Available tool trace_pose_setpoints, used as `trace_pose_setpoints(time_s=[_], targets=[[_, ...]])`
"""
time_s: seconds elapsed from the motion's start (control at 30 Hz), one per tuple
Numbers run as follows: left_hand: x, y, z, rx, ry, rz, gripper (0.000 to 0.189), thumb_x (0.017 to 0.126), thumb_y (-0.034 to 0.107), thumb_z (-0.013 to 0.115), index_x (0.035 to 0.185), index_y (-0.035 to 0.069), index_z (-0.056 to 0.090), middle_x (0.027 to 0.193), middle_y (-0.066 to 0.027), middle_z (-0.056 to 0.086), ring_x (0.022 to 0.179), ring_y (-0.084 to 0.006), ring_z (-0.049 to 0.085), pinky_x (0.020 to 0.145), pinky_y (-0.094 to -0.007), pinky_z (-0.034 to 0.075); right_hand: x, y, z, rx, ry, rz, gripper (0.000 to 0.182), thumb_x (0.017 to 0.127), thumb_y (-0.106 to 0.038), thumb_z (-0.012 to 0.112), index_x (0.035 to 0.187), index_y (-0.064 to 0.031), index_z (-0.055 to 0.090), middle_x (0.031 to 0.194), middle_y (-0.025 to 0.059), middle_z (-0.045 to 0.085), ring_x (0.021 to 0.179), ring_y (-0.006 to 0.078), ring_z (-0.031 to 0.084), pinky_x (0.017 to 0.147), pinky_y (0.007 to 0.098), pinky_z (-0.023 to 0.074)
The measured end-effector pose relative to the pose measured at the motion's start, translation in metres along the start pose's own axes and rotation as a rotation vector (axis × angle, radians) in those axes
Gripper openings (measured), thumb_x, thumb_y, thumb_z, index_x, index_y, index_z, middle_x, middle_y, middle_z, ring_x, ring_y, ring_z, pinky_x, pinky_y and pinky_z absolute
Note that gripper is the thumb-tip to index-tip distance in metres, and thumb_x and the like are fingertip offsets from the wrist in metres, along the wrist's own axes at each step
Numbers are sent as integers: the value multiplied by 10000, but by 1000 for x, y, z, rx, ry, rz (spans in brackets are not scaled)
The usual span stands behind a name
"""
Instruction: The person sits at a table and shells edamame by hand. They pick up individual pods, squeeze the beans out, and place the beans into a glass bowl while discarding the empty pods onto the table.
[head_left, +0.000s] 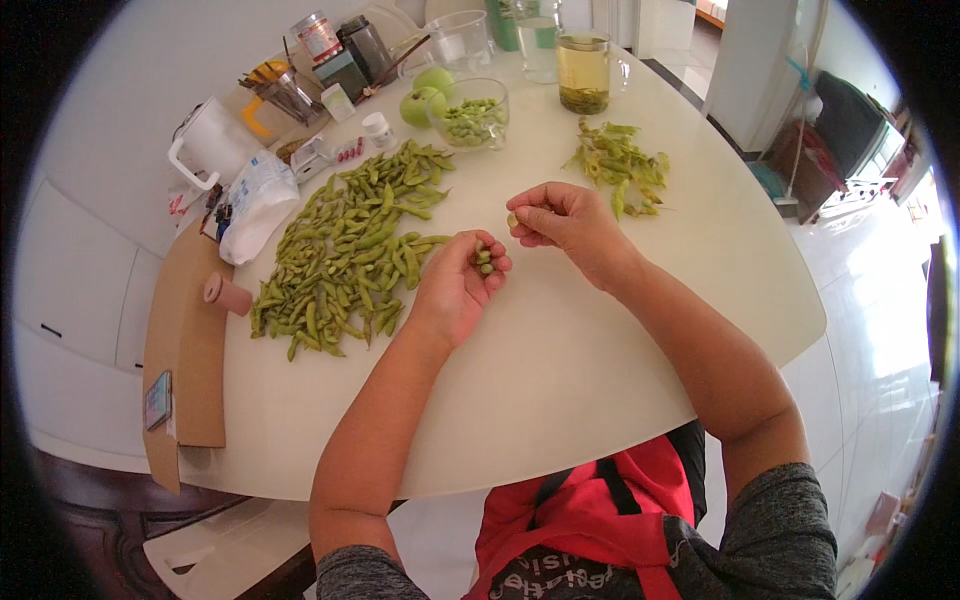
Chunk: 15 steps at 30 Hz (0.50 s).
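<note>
Shelled green soybeans (484, 260) rest in the curled fingers of my left hand (459, 289), just right of a wide heap of edamame pods (345, 247). My right hand (570, 225) pinches a small pale-green piece (513, 220) between thumb and fingertips; whether it is a bean or a bit of pod I cannot tell. Beyond my hands stands a clear glass cup (471, 116) partly filled with shelled beans. A loose pile of opened pod shells (622, 165) lies past my right hand.
A glass mug of tea (583, 71) and a glass jug (537, 41) stand at the back. Green apples (422, 105) touch the cup's left side. A white kettle (214, 142), plastic bag (259, 206), pink container (227, 294) and cardboard box (191, 337) with a phone (158, 400) line the left.
</note>
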<state>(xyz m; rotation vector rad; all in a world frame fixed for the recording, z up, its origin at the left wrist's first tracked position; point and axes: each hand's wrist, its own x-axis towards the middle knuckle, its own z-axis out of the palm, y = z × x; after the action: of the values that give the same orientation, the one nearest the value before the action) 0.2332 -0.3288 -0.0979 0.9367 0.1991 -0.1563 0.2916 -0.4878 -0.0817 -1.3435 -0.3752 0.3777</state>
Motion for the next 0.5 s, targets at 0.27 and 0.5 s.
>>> trace_pose_setpoints(time_s=[0.27, 0.5], targets=[[-5, 2, 14, 210, -35, 9, 227, 882, 263, 490, 900, 38, 514, 800, -23, 519, 698, -121, 497, 596, -209, 419, -7, 5, 7, -737, 38, -560, 88, 732, -48, 546, 799, -46, 603, 743, 109, 584, 654, 250, 579, 603, 328, 468], [-7, -2, 13, 411, -46, 9, 202, 875, 255, 514, 882, 52, 511, 761, 18, 504, 650, -62, 451, 598, -186, 389, -10, -4, 8, -848, -25, -581, 70, 695, -54, 548, 765, -47, 554, 726, 120, 574, 667, 310, 563, 590, 364, 460]])
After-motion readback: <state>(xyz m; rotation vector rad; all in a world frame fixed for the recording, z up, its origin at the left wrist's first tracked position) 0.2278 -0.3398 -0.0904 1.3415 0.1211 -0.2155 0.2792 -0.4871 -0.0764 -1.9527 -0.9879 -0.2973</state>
